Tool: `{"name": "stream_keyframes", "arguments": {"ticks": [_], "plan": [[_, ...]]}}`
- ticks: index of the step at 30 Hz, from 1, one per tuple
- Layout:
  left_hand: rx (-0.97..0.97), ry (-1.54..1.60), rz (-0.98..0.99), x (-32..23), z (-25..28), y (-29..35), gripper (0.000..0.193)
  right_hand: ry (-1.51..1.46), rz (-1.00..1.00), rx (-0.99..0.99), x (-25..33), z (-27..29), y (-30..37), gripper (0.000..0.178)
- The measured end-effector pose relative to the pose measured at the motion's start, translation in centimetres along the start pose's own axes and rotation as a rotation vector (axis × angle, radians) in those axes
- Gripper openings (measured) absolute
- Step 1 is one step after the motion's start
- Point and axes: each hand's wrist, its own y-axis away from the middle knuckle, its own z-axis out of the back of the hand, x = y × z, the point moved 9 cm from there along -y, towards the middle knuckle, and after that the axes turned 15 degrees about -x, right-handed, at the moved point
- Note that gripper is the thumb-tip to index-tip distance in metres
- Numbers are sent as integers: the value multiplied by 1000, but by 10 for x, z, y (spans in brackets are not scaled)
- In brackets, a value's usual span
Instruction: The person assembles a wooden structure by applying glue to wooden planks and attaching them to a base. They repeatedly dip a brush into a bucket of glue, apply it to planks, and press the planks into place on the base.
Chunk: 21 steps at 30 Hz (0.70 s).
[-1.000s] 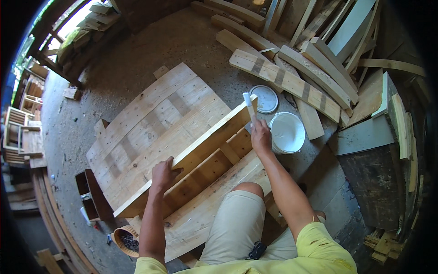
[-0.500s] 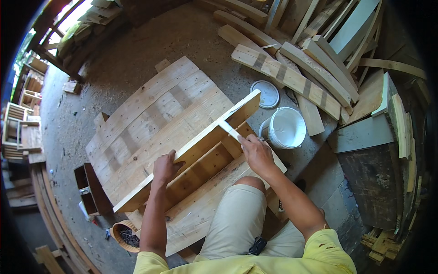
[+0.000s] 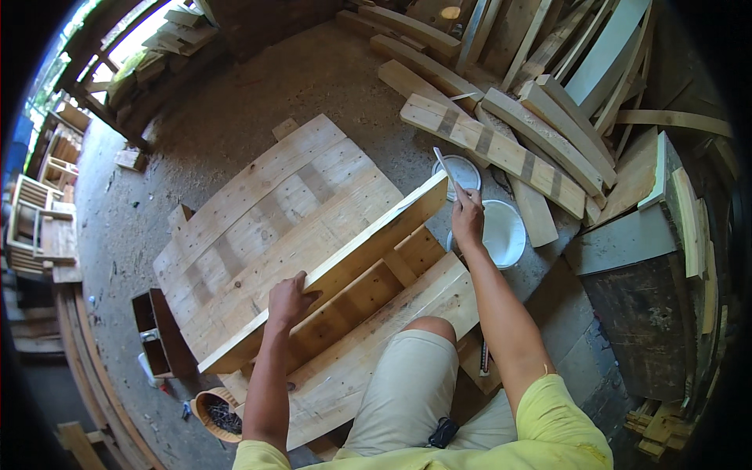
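Observation:
My left hand (image 3: 290, 300) is closed over a long plank (image 3: 352, 268), which stands on edge across a wooden panel (image 3: 258, 211) made of joined boards. Whitish wet-looking streaks show along the plank's upper edge near its far right end. In my right hand (image 3: 468, 219), the fingers are wrapped round a flat pale stick (image 3: 445, 166), held upright just past that end. Behind this hand stands a white bucket (image 3: 505, 235), its inside white. A round white lid (image 3: 467, 174) lies beyond it. My knee touches the nearer board (image 3: 368, 360).
Stacked timber (image 3: 540, 125) fills the far right, beside a dark upright board (image 3: 634, 321). A basket of nails (image 3: 219, 415) and a dark wooden box (image 3: 160, 337) sit at the left. A utility knife (image 3: 484, 359) lies right of my knee.
My right hand has moved away and right, from over the plank to its far end beside the bucket. The stick has swung more upright. My left hand keeps its grip.

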Motion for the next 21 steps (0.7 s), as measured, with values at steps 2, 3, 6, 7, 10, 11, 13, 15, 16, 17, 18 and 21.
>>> {"name": "stream_keyframes", "arguments": {"ticks": [2, 3, 6, 7, 10, 11, 13, 15, 16, 17, 18, 21], "plan": [[12, 4, 4, -2, -1, 0, 48, 32, 45, 33, -7, -8, 4, 40], [14, 8, -3, -5, -2, -3, 48, 68, 95, 67, -12, -10, 6, 40], [17, -11, 14, 4, -3, -1, 48, 98, 133, 137, 6, -7, 27, 40], [18, -15, 19, 5, 0, -2, 48, 101, 132, 139, 12, 0, 34, 40], [18, -6, 32, 6, 3, -1, 48, 19, 139, 240, 29, 21, 63, 41], [11, -4, 43, 9, 4, 0, 47, -10, 172, 311, 41, 27, 75, 41], [8, -6, 34, 8, 3, 0, 47, -36, 209, 384, 56, 43, 81, 41], [6, -13, 28, 7, 2, 3, 47, -167, 211, 493, 65, 56, 84, 40], [-8, 3, 28, 4, 3, 4, 47, -174, 101, 512, 61, 63, 74, 36], [-24, 22, 24, 1, 5, 4, 48, -169, 103, 510, 54, 63, 63, 36], [-25, 26, 22, -1, 3, 6, 48, -113, 86, 411, 39, 68, 43, 34], [-71, 3, -21, -5, 0, 10, 42, 1, 44, 249, -1, 64, -3, 29]]}}
